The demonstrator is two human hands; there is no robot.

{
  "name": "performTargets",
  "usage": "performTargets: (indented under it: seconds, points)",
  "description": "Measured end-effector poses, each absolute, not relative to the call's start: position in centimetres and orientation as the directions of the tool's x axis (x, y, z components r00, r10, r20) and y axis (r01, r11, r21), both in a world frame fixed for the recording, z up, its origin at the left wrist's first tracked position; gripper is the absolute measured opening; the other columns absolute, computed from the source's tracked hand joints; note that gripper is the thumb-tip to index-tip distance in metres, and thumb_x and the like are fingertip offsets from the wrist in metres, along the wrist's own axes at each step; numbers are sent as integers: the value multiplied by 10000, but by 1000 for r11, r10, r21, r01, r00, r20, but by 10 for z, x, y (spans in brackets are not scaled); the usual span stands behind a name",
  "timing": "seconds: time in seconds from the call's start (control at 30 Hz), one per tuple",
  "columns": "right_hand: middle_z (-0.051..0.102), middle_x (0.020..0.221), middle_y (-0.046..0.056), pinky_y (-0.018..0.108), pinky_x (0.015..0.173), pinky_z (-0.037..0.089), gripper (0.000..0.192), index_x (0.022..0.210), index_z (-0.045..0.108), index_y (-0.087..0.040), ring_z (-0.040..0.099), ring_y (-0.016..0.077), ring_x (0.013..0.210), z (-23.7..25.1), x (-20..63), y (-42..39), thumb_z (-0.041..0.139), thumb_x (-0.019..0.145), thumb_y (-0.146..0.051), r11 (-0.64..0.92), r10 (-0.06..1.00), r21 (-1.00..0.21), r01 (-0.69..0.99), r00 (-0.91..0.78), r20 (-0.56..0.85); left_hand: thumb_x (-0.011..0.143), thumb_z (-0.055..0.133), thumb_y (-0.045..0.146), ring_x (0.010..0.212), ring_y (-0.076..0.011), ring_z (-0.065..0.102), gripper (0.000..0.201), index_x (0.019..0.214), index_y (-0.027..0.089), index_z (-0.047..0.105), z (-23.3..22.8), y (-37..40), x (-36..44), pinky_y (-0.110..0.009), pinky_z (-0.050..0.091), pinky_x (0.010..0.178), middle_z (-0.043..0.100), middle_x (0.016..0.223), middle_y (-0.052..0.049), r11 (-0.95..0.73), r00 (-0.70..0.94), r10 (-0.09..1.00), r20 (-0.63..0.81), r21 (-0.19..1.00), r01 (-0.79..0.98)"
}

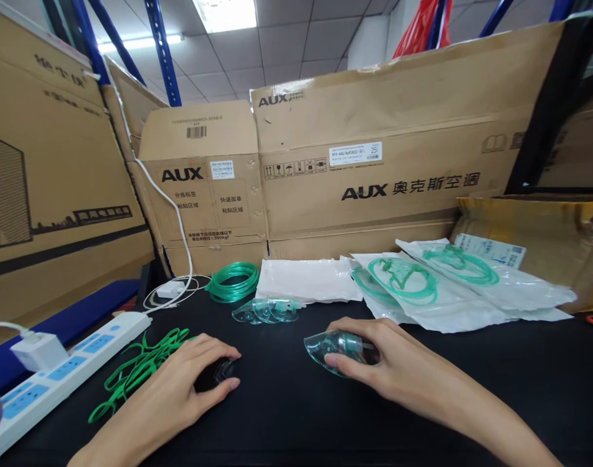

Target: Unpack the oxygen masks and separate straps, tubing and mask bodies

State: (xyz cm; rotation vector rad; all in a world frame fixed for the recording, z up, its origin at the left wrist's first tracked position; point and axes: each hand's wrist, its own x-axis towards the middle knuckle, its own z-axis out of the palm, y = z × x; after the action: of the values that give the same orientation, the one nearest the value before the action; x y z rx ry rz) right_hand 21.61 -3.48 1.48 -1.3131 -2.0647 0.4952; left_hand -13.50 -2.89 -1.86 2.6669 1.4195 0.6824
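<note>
Black tabletop [286, 415] fronts cardboard boxes [374, 168]. At lower centre, my right hand [378, 363] curls its fingers around a clear mask [325, 350]. My left hand [179, 383] lies palm-down, fingers together, covering another mask piece [223, 371]. Green straps [135, 370] lie lower left, bagged tubing [422, 285] upper right.

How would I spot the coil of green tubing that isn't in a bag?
Look at the AUX cardboard boxes behind the black table. At their foot, left of the flat white bags, lies the loose coil of green tubing. Unlike the other coils, sealed in bags, it lies bare.
</note>
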Motion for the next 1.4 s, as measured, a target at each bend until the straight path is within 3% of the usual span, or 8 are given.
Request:
performTargets:
  seconds: [0.23, 0.37, 0.5, 0.63, 0.87, 1.13, 1.4]
  points:
    - [721, 1026, 7, 300, 682, 510, 361, 1189, 692, -350, 633, 187, 732, 24, 214, -37, 651, 884, -537, 431, 902, -577, 693, -308, 303, 881, 693, 492, 1219, -289, 617, 394, 1255, 375, 665, -20, -33, -144, -447, 419, 1134, 683, 1288, -3, -557, 458, 804, 381, 212, 803]
    - [697, 1153, 17, 322, 756, 517, 345, 1200, 663, -301, 638, 173, 772, 40, 211, -21, 656, 896, -465, 494, 866, -553, 671, -325, 380, 957, 594, 486, 1226, -252, 593, 342, 1257, 331, 651, 5, -17, -117, -407, 439, 1104, 646, 1315, -19, -593, 489, 787, 376, 243, 767]
    - [709, 1148, 41, 353, 844, 508, 316, 1171, 670, -258, 663, 195, 879, 50, 202, 16, 660, 892, -407, 536, 839, -541, 648, -335, 430, 1007, 523, 435, 1228, -245, 559, 344, 1288, 268, 628, 28, 24, -85, -405, 420, 1088, 637, 1297, -54, -665, 539, 723, 433, 224, 712]
    - [721, 1125, 81, 362, 870, 503, 312, 1163, 656, -224, 664, 223, 965, 36, 194, 47, 646, 902, -396, 534, 835, -541, 649, -305, 458, 990, 568, 417, 1196, -262, 572, 330, 1251, 235, 655, 29, 61, -69, -418, 421, 1059, 653, 1254, -71, -702, 600, 701, 384, 226, 675]
    - [730, 902, 52, 373, 781, 511, 351, 1186, 673, -251, 667, 253, 880, 1, 191, 52, 646, 896, -447, 509, 855, -510, 693, -338, 393, 999, 567, 378, 1152, -230, 589, 265, 1219, 276, 673, 19, 75, -73, -347, 431, 1022, 658, 1207, -42, -749, 667, 663, 340, 290, 596]
    - [702, 1272, 100, 418, 1022, 460, 472, 1327, 649, -232, 596, 319, 1239, -9, 186, 55, 618, 930, -484, 580, 812, -452, 678, -438, 385, 985, 588, 381, 1108, -235, 597, 247, 1175, 266, 696, 20, 75, -73, -347, 442, 983, 660, 1165, -45, -739, 656, 672, 344, 359, 570]
    - [693, 1249, 117, 422, 1035, 480, 446, 1410, 575, -229, 612, 300, 1224, -12, 173, 54, 572, 986, -367, 649, 753, -308, 695, -531, 389, 971, 611, 371, 1092, -218, 595, 199, 1117, 260, 688, 17, 74, -74, -335, 439, 969, 670, 1135, -30, -720, 628, 693, 353, 388, 576]
